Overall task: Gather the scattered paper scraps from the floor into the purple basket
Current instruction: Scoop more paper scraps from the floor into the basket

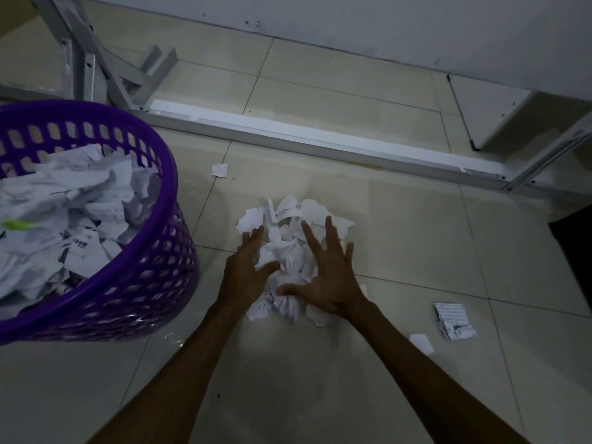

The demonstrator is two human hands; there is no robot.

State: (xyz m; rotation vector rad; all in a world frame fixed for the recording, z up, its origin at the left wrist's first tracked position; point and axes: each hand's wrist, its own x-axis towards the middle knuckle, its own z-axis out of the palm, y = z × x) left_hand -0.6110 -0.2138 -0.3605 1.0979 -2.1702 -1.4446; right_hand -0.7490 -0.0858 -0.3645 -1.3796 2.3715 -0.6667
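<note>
A heap of white paper scraps (288,232) lies on the tiled floor in the middle of the view. My left hand (246,267) rests on the heap's left side with fingers spread. My right hand (326,270) lies flat on its right side, fingers straight and splayed, thumb pointing left. The purple basket (150,283) stands at the left, tilted toward me and holding many crumpled scraps. Loose scraps lie apart: one small piece (219,170) beyond the basket, a printed one (453,320) and a small white one (421,343) to the right.
A white metal frame bar (320,141) runs across the floor behind the heap, with grey legs (96,59) at the upper left. A wall (384,24) and a grey panel (490,107) stand further back. A dark shape (576,251) sits at the right edge.
</note>
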